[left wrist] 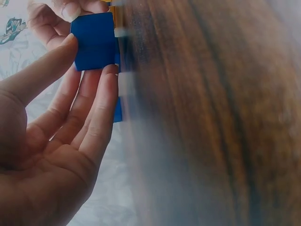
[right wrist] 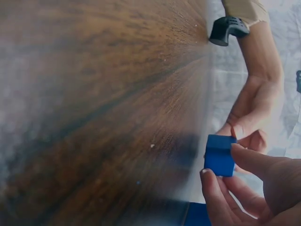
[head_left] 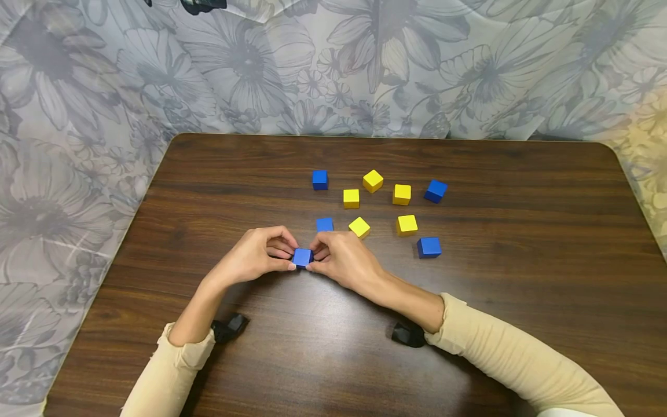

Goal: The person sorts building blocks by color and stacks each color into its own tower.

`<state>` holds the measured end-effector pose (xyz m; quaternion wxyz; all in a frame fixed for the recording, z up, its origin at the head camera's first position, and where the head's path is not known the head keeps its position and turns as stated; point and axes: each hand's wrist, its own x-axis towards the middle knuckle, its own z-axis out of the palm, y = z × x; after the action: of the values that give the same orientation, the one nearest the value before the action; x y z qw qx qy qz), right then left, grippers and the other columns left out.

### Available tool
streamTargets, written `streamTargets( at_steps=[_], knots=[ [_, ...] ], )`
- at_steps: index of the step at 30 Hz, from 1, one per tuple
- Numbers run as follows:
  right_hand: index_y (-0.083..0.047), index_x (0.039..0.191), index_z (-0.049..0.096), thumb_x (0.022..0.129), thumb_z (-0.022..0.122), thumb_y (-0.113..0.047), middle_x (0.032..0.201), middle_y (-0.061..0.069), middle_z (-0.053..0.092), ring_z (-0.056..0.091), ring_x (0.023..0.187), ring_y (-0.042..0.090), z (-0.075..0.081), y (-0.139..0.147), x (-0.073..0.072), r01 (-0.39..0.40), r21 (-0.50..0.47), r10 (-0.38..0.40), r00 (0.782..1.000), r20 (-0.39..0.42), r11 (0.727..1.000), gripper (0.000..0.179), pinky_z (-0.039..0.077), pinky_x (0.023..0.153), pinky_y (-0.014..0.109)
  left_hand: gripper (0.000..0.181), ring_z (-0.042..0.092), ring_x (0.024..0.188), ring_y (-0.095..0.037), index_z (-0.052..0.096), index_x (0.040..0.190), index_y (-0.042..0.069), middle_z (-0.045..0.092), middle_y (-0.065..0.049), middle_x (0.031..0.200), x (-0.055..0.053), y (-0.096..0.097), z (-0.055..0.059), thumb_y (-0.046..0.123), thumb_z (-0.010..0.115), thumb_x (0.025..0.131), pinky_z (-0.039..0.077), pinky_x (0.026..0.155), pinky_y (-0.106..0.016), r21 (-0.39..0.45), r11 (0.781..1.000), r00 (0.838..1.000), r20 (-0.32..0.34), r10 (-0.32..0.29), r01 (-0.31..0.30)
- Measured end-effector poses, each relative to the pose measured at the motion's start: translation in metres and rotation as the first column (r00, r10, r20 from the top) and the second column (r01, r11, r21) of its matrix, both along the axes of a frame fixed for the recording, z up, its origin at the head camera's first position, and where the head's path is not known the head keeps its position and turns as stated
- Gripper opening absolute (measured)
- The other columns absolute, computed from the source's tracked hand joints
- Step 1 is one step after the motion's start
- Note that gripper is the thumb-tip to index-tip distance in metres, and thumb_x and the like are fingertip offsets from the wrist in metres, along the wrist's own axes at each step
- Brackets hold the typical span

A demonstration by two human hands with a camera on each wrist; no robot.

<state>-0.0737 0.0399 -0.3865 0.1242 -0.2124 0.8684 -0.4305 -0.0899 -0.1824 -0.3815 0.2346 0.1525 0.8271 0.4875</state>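
A small blue cube is between the two hands, near the middle of the table. My left hand pinches its left side, and in the left wrist view the thumb and fingertips meet the blue cube. From the other side my right hand pinches it too; the right wrist view has thumb and fingers against the blue cube. Just beyond the right hand's fingers sits another blue cube, partly covered by them. A yellow cube lies close behind the right hand.
Several more yellow cubes, one a yellow cube, lie scattered farther back. Other blue cubes stand at the back left, back right and right. The brown wooden table ends at a floral cloth.
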Motion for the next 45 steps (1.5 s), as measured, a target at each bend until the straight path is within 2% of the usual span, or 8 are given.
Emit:
streamTargets(
  at_steps=[14, 32, 40, 45],
  knots=[
    [-0.007, 0.095, 0.070, 0.078, 0.087, -0.012, 0.087, 0.003, 0.074, 0.071, 0.079, 0.008, -0.0057, -0.0048, -0.0028, 0.004, -0.014, -0.004, 0.999, 0.045, 1.000, 0.025, 0.055, 0.067, 0.015, 0.029, 0.070, 0.096, -0.024, 0.064, 0.102, 0.002, 0.070, -0.014, 0.105, -0.0010, -0.0054, -0.0032, 0.001, 0.082, 0.079, 0.058, 0.082, -0.027, -0.016, 1.000, 0.997, 0.074, -0.017, 0.018],
    [-0.008, 0.095, 0.070, 0.078, 0.087, -0.014, 0.086, 0.003, 0.074, 0.070, 0.076, 0.007, -0.0056, -0.0064, -0.0042, -0.007, 0.027, 0.007, 1.000, 0.025, 1.000, 0.025, 0.054, 0.066, 0.015, 0.029, 0.070, 0.098, -0.025, 0.066, 0.103, 0.003, 0.069, -0.014, 0.105, -0.0009, -0.0062, -0.0045, 0.000, 0.082, 0.080, 0.058, 0.082, -0.026, -0.006, 1.000, 0.998, 0.058, -0.018, 0.018],
    [-0.007, 0.096, 0.070, 0.078, 0.086, -0.014, 0.087, 0.003, 0.074, 0.070, 0.078, 0.008, -0.0056, -0.0050, -0.0060, -0.016, 0.030, 0.015, 1.000, 0.022, 0.999, 0.025, 0.055, 0.067, 0.015, 0.028, 0.069, 0.098, -0.025, 0.066, 0.103, 0.002, 0.068, -0.015, 0.106, -0.0015, -0.0047, -0.0024, -0.001, 0.082, 0.079, 0.058, 0.083, -0.026, 0.002, 1.000, 0.997, 0.070, -0.010, 0.010],
    [-0.006, 0.100, 0.071, 0.079, 0.086, -0.014, 0.091, 0.003, 0.073, 0.070, 0.080, 0.010, -0.0023, -0.0017, -0.0071, -0.032, 0.039, 0.032, 0.999, -0.008, 0.999, 0.027, 0.055, 0.071, 0.016, 0.029, 0.069, 0.099, -0.025, 0.066, 0.103, 0.002, 0.068, -0.015, 0.106, -0.0019, -0.0046, -0.0015, -0.001, 0.082, 0.080, 0.058, 0.083, -0.027, -0.001, 1.000, 0.997, 0.080, -0.013, 0.013]
  ],
)
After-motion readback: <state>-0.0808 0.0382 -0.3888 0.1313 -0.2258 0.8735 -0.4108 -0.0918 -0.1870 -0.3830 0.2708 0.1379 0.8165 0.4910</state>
